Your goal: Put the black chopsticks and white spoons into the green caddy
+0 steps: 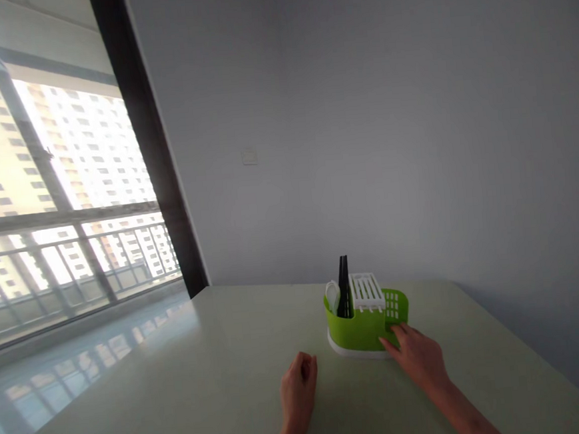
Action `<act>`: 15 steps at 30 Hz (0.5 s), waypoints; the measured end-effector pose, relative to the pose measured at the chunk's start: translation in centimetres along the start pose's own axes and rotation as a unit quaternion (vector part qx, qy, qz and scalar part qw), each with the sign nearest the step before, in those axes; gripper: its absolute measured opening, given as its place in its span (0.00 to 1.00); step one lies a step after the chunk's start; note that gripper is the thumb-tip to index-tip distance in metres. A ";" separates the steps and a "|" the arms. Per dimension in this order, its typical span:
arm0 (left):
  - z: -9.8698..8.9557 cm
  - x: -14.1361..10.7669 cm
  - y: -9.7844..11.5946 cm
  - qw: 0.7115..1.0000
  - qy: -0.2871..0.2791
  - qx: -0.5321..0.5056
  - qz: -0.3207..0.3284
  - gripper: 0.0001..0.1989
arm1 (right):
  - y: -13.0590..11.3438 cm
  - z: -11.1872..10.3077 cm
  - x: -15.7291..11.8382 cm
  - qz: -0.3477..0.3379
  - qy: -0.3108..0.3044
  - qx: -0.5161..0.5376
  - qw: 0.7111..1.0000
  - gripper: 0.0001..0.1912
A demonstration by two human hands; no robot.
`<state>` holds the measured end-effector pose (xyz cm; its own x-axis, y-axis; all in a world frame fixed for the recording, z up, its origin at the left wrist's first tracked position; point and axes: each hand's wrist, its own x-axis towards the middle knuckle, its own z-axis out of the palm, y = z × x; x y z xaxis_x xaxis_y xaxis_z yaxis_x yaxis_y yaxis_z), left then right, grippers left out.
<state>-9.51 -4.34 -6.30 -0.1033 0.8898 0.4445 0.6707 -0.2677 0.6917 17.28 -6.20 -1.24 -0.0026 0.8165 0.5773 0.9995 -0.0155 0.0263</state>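
Note:
A green utensil holder [357,332] on a white base stands on the pale table. Black chopsticks [344,286] and a white spoon [332,295] stand upright in its left part, and a white slotted rack [367,291] covers the middle. My right hand [417,355] is at the holder's front right corner, thumb and fingers apart, with the fingertips at the low edge of the right compartment. Curled above the table, left of the holder and nearer to me, is my left hand [299,385]; it does not touch the holder, and nothing shows in its fingers.
The pale table [220,356] reaches back to a grey wall [363,137] with a small switch plate [249,156]. On the left is a large window with a dark frame [150,141] and a railing beyond it.

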 end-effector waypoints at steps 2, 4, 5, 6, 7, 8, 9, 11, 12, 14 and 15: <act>0.2 -0.1 -0.1 1.000 -0.001 0.000 0.001 0.16 | 0.0 0.0 0.5 -0.018 -0.017 -0.028 0.999 0.13; 0.4 -0.2 -0.2 1.000 -0.004 0.003 0.000 0.16 | 0.1 0.2 0.7 -0.027 -0.027 -0.044 0.998 0.13; 0.4 -0.2 -0.3 1.000 -0.006 0.005 0.000 0.16 | 0.3 0.3 0.8 -0.030 -0.031 -0.048 0.998 0.13; 0.5 -0.3 -0.3 1.000 -0.008 0.007 -0.001 0.16 | 0.5 0.4 0.9 -0.033 -0.036 -0.050 0.998 0.13; 0.5 -0.2 -0.3 1.000 -0.009 0.008 -0.003 0.16 | 0.8 0.4 1.0 -0.034 -0.040 -0.052 0.997 0.13; 0.4 -0.2 -0.3 1.000 -0.010 0.008 -0.004 0.16 | 1.2 0.5 1.2 -0.034 -0.043 -0.054 0.997 0.13; 0.4 -0.2 -0.3 1.000 -0.011 0.008 -0.004 0.16 | 1.7 0.5 1.3 -0.032 -0.046 -0.056 0.997 0.13; 0.2 -0.1 -0.4 1.000 -0.012 0.006 0.000 0.16 | 3.0 0.5 1.6 -0.025 -0.052 -0.063 0.996 0.14; 0.2 -0.1 -0.4 1.000 -0.013 0.005 0.003 0.16 | 3.8 0.6 1.7 -0.021 -0.055 -0.067 0.996 0.14; 0.0 -0.1 -0.4 1.000 -0.016 0.002 0.007 0.17 | 5.6 0.7 1.9 -0.013 -0.061 -0.074 0.995 0.14; 0.0 -0.1 -0.4 1.000 -0.018 0.000 0.006 0.17 | 6.7 0.8 2.0 -0.009 -0.064 -0.077 0.995 0.14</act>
<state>-9.77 -4.37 -6.66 -0.0683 0.8992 0.4322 0.6720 -0.2787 0.6861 23.99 -4.24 -0.57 -0.0057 0.8843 0.4669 0.9829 -0.0810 0.1653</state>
